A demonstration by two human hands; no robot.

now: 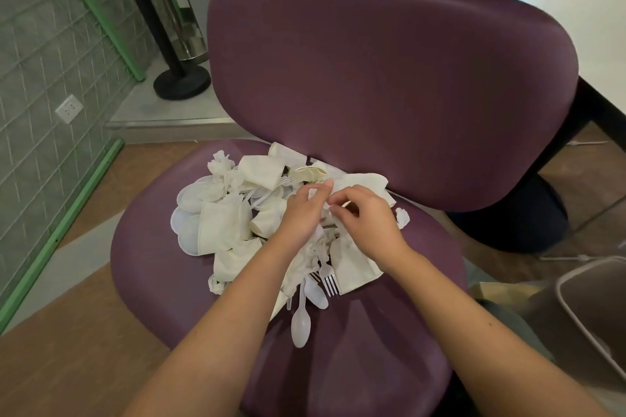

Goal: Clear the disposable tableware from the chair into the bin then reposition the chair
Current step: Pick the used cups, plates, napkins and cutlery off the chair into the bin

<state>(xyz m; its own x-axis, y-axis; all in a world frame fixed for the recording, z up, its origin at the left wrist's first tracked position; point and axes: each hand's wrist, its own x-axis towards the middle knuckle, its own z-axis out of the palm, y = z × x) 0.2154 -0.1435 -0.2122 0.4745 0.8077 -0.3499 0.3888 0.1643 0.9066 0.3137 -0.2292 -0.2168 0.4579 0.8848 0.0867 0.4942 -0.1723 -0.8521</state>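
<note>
A heap of white disposable tableware [237, 213] is spread across the seat of a purple chair [372, 332], pushed up against the backrest. Crumpled paper cups [223, 226], plastic lids [188, 226], wadded napkins [222, 164], forks [328, 277] and a spoon [300, 325] are mixed together in it. Both hands are lowered into the middle of the pile. The left hand [301, 213] is curled, its fingers pinched on a scrap of white material. The right hand [364, 220] is likewise curled, with fingertips closed on pieces of the heap. The rim of a grey bin [582, 308] is seen on the floor at the lower right, beside the chair.
</note>
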